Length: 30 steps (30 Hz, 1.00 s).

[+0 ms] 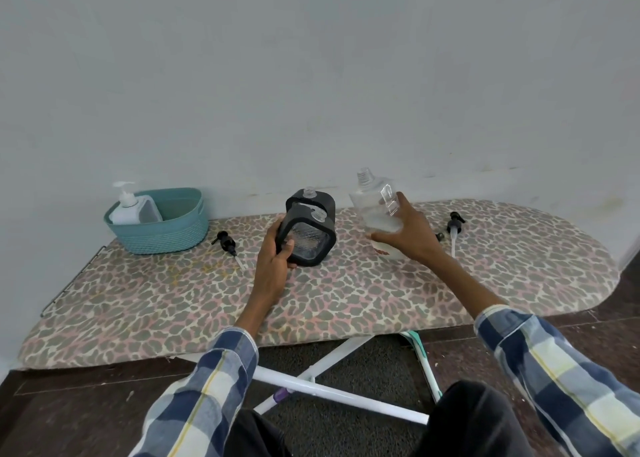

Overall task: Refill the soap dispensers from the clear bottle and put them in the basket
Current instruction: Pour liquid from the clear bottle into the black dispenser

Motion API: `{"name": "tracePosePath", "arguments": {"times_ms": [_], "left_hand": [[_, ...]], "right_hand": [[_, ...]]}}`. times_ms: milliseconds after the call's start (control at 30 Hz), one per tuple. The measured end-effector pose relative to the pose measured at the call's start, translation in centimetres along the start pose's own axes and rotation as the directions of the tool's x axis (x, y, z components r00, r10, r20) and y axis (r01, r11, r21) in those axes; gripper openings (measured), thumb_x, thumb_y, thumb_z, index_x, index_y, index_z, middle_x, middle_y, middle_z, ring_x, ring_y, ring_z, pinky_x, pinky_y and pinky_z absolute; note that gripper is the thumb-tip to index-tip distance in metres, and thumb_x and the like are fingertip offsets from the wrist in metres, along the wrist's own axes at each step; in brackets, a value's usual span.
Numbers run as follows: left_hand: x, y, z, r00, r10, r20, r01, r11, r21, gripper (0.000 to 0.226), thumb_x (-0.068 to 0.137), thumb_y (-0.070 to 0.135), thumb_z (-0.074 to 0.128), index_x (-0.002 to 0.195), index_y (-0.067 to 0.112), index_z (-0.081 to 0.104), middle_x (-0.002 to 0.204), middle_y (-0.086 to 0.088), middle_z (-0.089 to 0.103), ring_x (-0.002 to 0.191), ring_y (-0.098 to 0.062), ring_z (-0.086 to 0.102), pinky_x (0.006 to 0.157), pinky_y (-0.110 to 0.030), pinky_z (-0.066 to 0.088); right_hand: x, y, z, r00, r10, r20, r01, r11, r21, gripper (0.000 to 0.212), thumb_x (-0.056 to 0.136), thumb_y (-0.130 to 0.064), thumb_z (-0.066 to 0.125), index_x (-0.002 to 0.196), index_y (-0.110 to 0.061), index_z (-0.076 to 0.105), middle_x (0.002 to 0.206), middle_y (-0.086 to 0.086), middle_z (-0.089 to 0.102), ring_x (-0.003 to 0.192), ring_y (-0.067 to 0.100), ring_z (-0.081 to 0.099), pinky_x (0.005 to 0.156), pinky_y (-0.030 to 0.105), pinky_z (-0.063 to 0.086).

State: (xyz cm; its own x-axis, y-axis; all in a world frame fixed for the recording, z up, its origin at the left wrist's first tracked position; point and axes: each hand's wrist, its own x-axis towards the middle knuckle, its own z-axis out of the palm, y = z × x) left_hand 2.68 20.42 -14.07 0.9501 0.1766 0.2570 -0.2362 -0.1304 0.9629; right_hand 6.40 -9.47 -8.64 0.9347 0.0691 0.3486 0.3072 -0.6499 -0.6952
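Right in the middle, the black-framed dispenser (309,240) sits tilted in the left hand (277,252), its open threaded neck pointing up and to the right, fingers (288,247) curled round its near left edge with the thumb across the ribbed clear face. Just behind it, touching or nearly so (hard to call from here), a second black dispenser (313,200) stands with its neck open too. To the right, the clear bottle (377,210) is uncapped and leaning a little, a low pool of pale liquid inside; the right hand (407,233) wraps it from the right side, fingers spread around the body.

Further out, one black pump head (227,243) lies on the ironing board (173,300) left of the held dispenser, its tube pointing toward the person, and another pump head (454,224) lies right of the bottle. At the far left, the teal basket (162,229) stands on the board with a white pump dispenser (130,207) upright inside, pump fitted. Plaid sleeves (207,387) frame the bottom.
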Motion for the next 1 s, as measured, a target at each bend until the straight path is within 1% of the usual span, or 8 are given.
{"name": "tracePosePath", "arguments": {"times_ms": [100, 267, 400, 500, 700, 767, 900, 1000], "left_hand": [[-0.2, 0.2, 0.1, 1.000, 0.004, -0.006, -0.004, 1.000, -0.011, 0.046, 0.115, 0.016, 0.050, 0.159, 0.028, 0.046, 0.151, -0.001, 0.059, 0.131, -0.022, 0.064, 0.080, -0.027, 0.061], [-0.1, 0.2, 0.2, 1.000, 0.008, -0.013, -0.007, 1.000, 0.007, 0.047, 0.115, 0.015, 0.049, 0.161, 0.026, 0.044, 0.153, -0.004, 0.057, 0.132, -0.027, 0.063, 0.076, -0.020, 0.059], [-0.1, -0.1, 0.2, 1.000, 0.000, -0.008, 0.000, 1.000, 0.008, 0.047, 0.115, 0.019, 0.050, 0.161, 0.029, 0.044, 0.154, -0.002, 0.057, 0.134, -0.026, 0.063, 0.086, -0.030, 0.063], [0.0, -0.2, 0.1, 1.000, -0.005, -0.006, 0.005, 1.000, 0.020, 0.047, 0.115, 0.021, 0.050, 0.161, 0.029, 0.044, 0.153, -0.001, 0.058, 0.134, -0.025, 0.063, 0.095, -0.043, 0.063], [0.0, -0.2, 0.1, 1.000, -0.018, -0.016, 0.018, 1.000, -0.007, 0.047, 0.115, 0.016, 0.048, 0.161, 0.027, 0.045, 0.153, -0.001, 0.058, 0.134, -0.022, 0.063, 0.097, -0.040, 0.061], [0.0, -0.3, 0.1, 1.000, -0.010, -0.025, 0.009, 1.000, -0.016, 0.047, 0.113, 0.020, 0.048, 0.160, 0.028, 0.046, 0.153, 0.000, 0.058, 0.135, -0.022, 0.062, 0.096, -0.039, 0.061], [-0.1, -0.2, 0.1, 0.998, -0.026, -0.062, 0.025, 0.999, -0.023, 0.043, 0.116, 0.021, 0.044, 0.158, 0.028, 0.047, 0.152, -0.001, 0.057, 0.137, -0.024, 0.060, 0.108, -0.053, 0.058], [-0.1, -0.3, 0.1, 0.997, -0.016, -0.072, 0.014, 1.000, -0.027, 0.044, 0.116, 0.021, 0.044, 0.160, 0.028, 0.046, 0.154, 0.000, 0.055, 0.139, -0.024, 0.058, 0.111, -0.053, 0.055]], "right_hand": [[0.6, 0.0, -1.0, 0.996, -0.043, 0.077, 0.054, 0.986, -0.157, 0.099, 0.071, -0.067, 0.088, 0.149, -0.027, 0.043, 0.112, -0.005, 0.071, 0.097, 0.024, 0.070, 0.077, 0.040, 0.057], [1.2, -0.3, -1.7, 0.973, -0.151, 0.174, 0.205, 0.913, -0.354, 0.083, 0.080, -0.054, 0.085, 0.147, -0.028, 0.044, 0.119, 0.004, 0.074, 0.093, 0.031, 0.070, 0.074, 0.040, 0.056], [1.1, -0.6, -1.4, 0.954, -0.200, 0.223, 0.266, 0.906, -0.328, 0.078, 0.079, -0.050, 0.085, 0.143, -0.032, 0.045, 0.116, 0.008, 0.074, 0.089, 0.031, 0.070, 0.076, 0.047, 0.060], [1.2, -0.5, -1.0, 0.946, -0.234, 0.226, 0.299, 0.899, -0.320, 0.075, 0.079, -0.047, 0.085, 0.141, -0.032, 0.046, 0.115, 0.010, 0.074, 0.084, 0.027, 0.068, 0.074, 0.043, 0.058], [1.4, -0.3, -0.8, 0.944, -0.250, 0.215, 0.309, 0.898, -0.313, 0.078, 0.078, -0.046, 0.085, 0.144, -0.035, 0.045, 0.116, 0.010, 0.075, 0.065, 0.012, 0.059, 0.069, 0.042, 0.059], [1.3, -0.3, -0.8, 0.943, -0.249, 0.221, 0.310, 0.900, -0.307, 0.078, 0.079, -0.045, 0.085, 0.145, -0.035, 0.044, 0.115, 0.009, 0.074, 0.067, 0.011, 0.060, 0.070, 0.043, 0.059], [1.0, -0.4, -0.6, 0.934, -0.260, 0.243, 0.329, 0.891, -0.311, 0.074, 0.080, -0.043, 0.084, 0.142, -0.034, 0.045, 0.108, 0.008, 0.075, 0.077, 0.024, 0.066, 0.070, 0.046, 0.060], [0.9, -0.5, -0.5, 0.933, -0.259, 0.252, 0.331, 0.890, -0.314, 0.075, 0.080, -0.042, 0.084, 0.143, -0.034, 0.044, 0.109, 0.007, 0.074, 0.083, 0.027, 0.067, 0.074, 0.049, 0.060]]}}
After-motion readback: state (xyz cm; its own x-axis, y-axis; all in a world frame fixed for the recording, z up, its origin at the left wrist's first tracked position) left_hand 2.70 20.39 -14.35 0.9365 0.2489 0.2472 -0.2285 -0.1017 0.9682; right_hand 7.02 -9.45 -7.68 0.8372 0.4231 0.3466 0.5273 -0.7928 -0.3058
